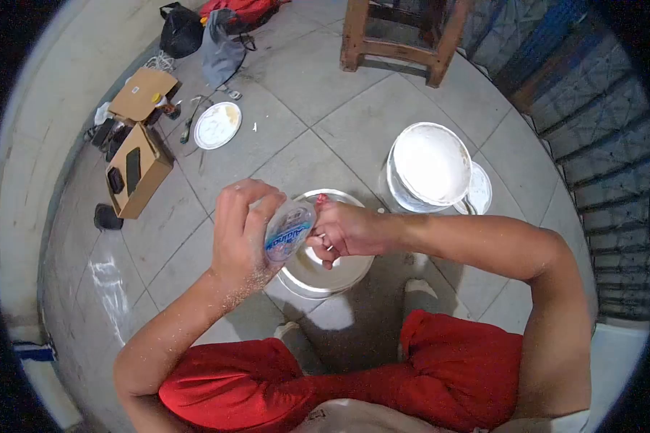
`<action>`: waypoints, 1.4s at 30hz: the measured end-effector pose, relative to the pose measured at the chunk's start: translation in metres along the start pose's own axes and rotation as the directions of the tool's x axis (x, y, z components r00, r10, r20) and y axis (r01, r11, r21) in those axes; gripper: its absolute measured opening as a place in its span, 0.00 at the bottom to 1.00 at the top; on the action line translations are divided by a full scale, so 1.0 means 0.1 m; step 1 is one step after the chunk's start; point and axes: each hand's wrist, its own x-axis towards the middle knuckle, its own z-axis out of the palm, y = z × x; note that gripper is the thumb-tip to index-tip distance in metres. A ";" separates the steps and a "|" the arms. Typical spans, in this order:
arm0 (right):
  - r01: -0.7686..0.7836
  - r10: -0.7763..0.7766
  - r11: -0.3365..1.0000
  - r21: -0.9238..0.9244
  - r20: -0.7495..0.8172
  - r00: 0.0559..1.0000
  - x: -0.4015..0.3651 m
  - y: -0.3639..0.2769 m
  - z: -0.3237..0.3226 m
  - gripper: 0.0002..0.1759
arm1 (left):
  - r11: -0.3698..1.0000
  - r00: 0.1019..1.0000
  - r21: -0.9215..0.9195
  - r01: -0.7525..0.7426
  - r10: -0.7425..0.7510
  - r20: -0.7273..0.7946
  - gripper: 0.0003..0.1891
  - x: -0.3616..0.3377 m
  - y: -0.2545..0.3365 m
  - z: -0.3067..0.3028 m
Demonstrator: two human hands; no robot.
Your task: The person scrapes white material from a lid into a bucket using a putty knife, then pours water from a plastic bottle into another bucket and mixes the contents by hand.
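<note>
My left hand (242, 220) is wrapped round a clear plastic bottle (289, 232) with a blue label. The bottle is tilted over a white bucket (318, 283) that stands on the floor between my feet. Close against the bottle's right side, my right hand (348, 229) has its fingers curled in. A small red thing (322, 198) shows at the upper edge of that hand; I cannot make out what it is. Pale specks dust my left wrist. Both hands and the bottle hide much of the bucket's inside.
A bucket filled with white material (432, 164) stands at the right, partly over a lid (479, 189). Another lid (218, 125) lies to the left. Beyond are an open cardboard box (148, 177), a grey bag (222, 50) and a wooden stool (393, 52).
</note>
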 end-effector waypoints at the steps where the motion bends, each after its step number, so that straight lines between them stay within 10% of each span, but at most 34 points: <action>1: 0.028 -0.033 0.990 -0.137 -0.028 0.999 0.02 0.02 -0.01 0.04 | 1.000 1.000 -0.005 -0.009 0.009 0.002 0.33 0.00 0.00 0.01; 42: 0.154 -0.221 0.925 -0.348 -0.164 0.961 0.06 0.15 0.13 0.08 | 1.000 1.000 -0.009 0.005 -0.005 -0.003 0.33 0.00 0.00 0.00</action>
